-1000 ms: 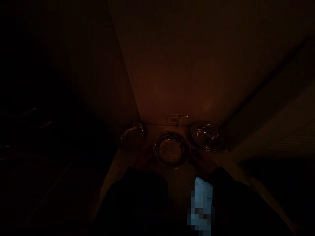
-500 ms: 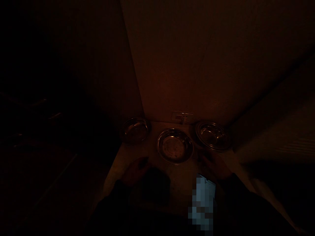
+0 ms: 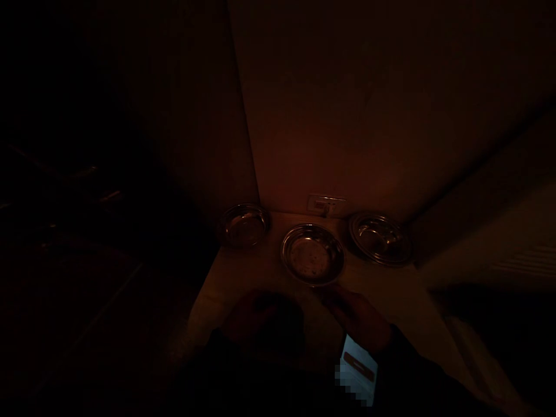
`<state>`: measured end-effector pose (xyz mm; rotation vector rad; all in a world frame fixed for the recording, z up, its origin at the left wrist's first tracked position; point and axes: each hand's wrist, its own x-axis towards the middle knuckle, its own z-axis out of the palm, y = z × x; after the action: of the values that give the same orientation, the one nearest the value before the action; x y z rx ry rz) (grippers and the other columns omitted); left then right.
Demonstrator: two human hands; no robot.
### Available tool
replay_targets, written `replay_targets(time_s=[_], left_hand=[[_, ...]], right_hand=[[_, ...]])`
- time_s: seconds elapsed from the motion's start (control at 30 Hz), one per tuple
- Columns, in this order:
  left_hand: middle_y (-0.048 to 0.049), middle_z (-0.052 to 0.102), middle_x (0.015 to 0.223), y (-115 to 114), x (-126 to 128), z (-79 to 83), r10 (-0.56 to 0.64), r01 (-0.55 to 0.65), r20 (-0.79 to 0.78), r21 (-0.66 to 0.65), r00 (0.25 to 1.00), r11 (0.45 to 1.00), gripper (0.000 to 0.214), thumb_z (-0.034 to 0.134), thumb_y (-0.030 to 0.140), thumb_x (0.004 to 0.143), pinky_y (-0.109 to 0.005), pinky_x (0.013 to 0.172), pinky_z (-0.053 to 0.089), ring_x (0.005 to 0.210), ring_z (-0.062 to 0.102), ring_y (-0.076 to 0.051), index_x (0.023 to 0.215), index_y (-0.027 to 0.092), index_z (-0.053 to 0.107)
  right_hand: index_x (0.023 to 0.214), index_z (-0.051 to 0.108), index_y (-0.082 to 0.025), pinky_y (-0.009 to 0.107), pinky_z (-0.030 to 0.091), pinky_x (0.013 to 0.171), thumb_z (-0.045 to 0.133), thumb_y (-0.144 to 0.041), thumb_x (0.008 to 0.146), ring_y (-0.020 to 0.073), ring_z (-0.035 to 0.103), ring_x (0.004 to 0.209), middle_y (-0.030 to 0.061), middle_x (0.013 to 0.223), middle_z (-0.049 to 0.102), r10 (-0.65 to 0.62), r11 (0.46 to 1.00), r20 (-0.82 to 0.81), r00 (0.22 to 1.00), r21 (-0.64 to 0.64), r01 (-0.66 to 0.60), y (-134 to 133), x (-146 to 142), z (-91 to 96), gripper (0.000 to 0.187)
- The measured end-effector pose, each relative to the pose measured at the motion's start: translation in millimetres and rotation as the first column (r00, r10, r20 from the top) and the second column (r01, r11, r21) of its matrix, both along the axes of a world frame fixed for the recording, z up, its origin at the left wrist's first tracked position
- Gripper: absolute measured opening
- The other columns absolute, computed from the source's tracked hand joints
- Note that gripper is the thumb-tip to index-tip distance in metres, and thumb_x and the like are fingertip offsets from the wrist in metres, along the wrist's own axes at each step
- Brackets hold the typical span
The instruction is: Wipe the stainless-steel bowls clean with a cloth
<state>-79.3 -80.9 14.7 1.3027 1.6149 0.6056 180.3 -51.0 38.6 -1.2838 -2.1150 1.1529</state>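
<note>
The light is very dim. My left hand (image 3: pixel 247 315) is low over the near left part of the table, its fingers at the edge of a dark shape (image 3: pixel 282 327) whose kind I cannot make out. These fingers are too dark to read. My right hand (image 3: pixel 358 317) is just in front of a round metal dish (image 3: pixel 310 258), fingers stretched toward its near rim with nothing visible in them. Whether they touch the rim is unclear. Below my right wrist glows a phone screen (image 3: pixel 358 365), partly blurred out.
A second metal dish (image 3: pixel 245 226) stands at the back left of the pale table (image 3: pixel 212 289). At the back right is what looks like a stack of metal dishes (image 3: pixel 380 238). A wall socket (image 3: pixel 326 204) with something plugged in sits behind them.
My right hand has moved left and toward me, from near the right dishes to before the middle dish. My left hand has shifted toward the dark shape. The view has tilted slightly.
</note>
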Motion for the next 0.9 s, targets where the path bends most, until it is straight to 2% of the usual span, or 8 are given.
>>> replay_targets(time_s=[0.13,0.23,0.37,0.47,0.57,0.7,0.8,0.9], left_hand=[[-0.0090,0.071,0.096,-2.4,7.1,15.3,0.075,-0.075,0.087,-0.010,0.993,0.997,0.032,0.063,0.041,0.069,-0.036,0.085,0.049,0.092,0.065,-0.025,0.089,0.017,0.064],[-0.0091,0.072,0.094,-2.2,12.6,24.2,0.157,-0.158,0.142,-0.007,0.977,0.987,0.034,0.065,0.043,0.067,-0.036,0.082,0.050,0.090,0.065,-0.025,0.088,0.016,0.065],[-0.0094,0.071,0.097,1.0,20.9,38.2,0.196,-0.191,0.214,-0.047,0.957,0.981,0.036,0.064,0.043,0.070,-0.035,0.082,0.050,0.092,0.065,-0.025,0.092,0.015,0.065],[-0.0109,0.071,0.099,3.8,29.2,46.1,0.233,-0.218,0.283,-0.083,0.931,0.972,0.037,0.061,0.043,0.074,-0.034,0.083,0.050,0.094,0.065,-0.025,0.094,0.013,0.064],[-0.0124,0.070,0.104,5.3,38.0,46.5,0.224,-0.217,0.405,-0.062,0.887,0.974,0.043,0.058,0.048,0.077,-0.035,0.085,0.049,0.097,0.064,-0.025,0.100,0.012,0.062],[-0.0137,0.061,0.125,3.4,48.3,42.1,0.132,-0.154,0.569,-0.010,0.811,0.988,0.058,0.067,0.045,0.072,-0.036,0.095,0.046,0.113,0.058,-0.026,0.119,0.015,0.053],[-0.0144,0.058,0.129,0.9,55.9,43.8,0.080,-0.088,0.561,-0.013,0.824,0.996,0.069,0.076,0.037,0.063,-0.038,0.098,0.044,0.118,0.055,-0.029,0.123,0.015,0.050],[-0.0131,0.061,0.124,1.4,61.2,50.2,0.074,-0.084,0.522,-0.005,0.850,0.996,0.063,0.074,0.036,0.066,-0.039,0.097,0.045,0.114,0.057,-0.028,0.121,0.015,0.052]], right_hand=[[0.124,0.056,-0.021,0.040,0.051,0.090,0.050,-0.026,0.086,0.0227,0.063,0.103,0.0102,0.115,0.066,0.074,0.989,0.059,0.996,0.120,-0.081,-12.2,-4.2,-3.2,0.038],[0.135,0.047,-0.022,0.043,0.044,0.101,0.060,-0.024,0.079,0.0257,0.049,0.124,0.0123,0.136,0.052,0.143,0.959,0.104,0.984,0.234,-0.163,-22.1,-6.5,0.2,0.057],[0.142,0.038,-0.023,0.045,0.041,0.103,0.070,-0.034,0.073,0.0303,0.038,0.132,0.0133,0.146,0.038,0.203,0.917,0.158,0.966,0.314,-0.244,-32.6,-8.8,8.5,0.077],[0.140,0.042,-0.026,0.047,0.041,0.102,0.071,-0.034,0.072,0.0328,0.037,0.132,0.0133,0.148,0.035,0.153,0.906,0.167,0.974,0.371,-0.206,-35.7,-7.9,8.3,0.074],[0.135,0.049,-0.026,0.046,0.043,0.101,0.062,-0.031,0.079,0.0304,0.041,0.130,0.0129,0.145,0.040,0.066,0.915,0.060,0.996,0.396,-0.085,-34.9,-4.3,2.7,0.058],[0.128,0.056,-0.027,0.044,0.042,0.102,0.053,-0.032,0.086,0.0262,0.045,0.128,0.0101,0.139,0.048,-0.163,0.949,-0.160,0.973,0.245,0.200,-33.1,-0.8,-1.3,0.043],[0.120,0.062,-0.027,0.047,0.038,0.105,0.052,-0.041,0.085,0.0264,0.048,0.125,0.0089,0.134,0.054,-0.275,0.953,-0.268,0.923,0.049,0.298,-33.5,-1.8,2.3,0.039],[0.112,0.067,-0.024,0.048,0.038,0.104,0.050,-0.054,0.083,0.0275,0.053,0.119,0.0093,0.124,0.062,-0.397,0.918,-0.304,0.866,-0.112,0.381,-32.9,-2.3,10.6,0.045]])
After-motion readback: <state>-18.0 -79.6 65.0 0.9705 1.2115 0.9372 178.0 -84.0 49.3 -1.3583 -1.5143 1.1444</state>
